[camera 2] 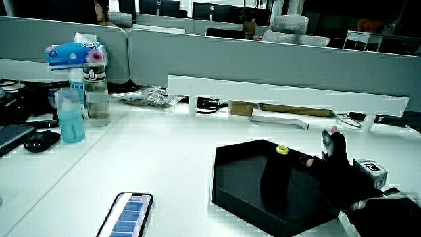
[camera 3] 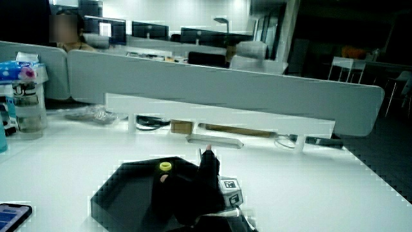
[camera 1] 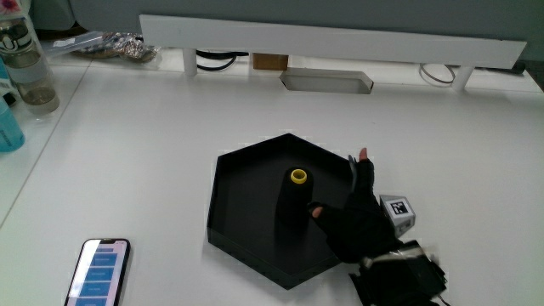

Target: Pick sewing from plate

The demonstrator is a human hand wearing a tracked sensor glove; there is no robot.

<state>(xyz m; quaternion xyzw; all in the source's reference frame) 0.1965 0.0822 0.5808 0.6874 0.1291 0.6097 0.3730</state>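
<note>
Thread, on a black spool with a yellow core at its top, stands upright inside a black hexagonal tray that we see resting on the white worktop. In the main view the gloved hand reaches over the tray's rim just beside the spool, its thumb stretched toward the spool's side and its index finger pointing away from the person; the fingers are spread and we see nothing held in them, though we cannot tell whether the thumb touches the spool. A small patterned cube sits on the back of the hand. In both side views the spool shows its yellow top above the dark tray, with the hand close beside it. Nearer to the person than the tray, a smartphone lies flat with its screen lit. Well apart from the tray, near the worktop's edge, stand a clear water bottle and a pale blue tumbler. A low white partition runs along the worktop.
</note>
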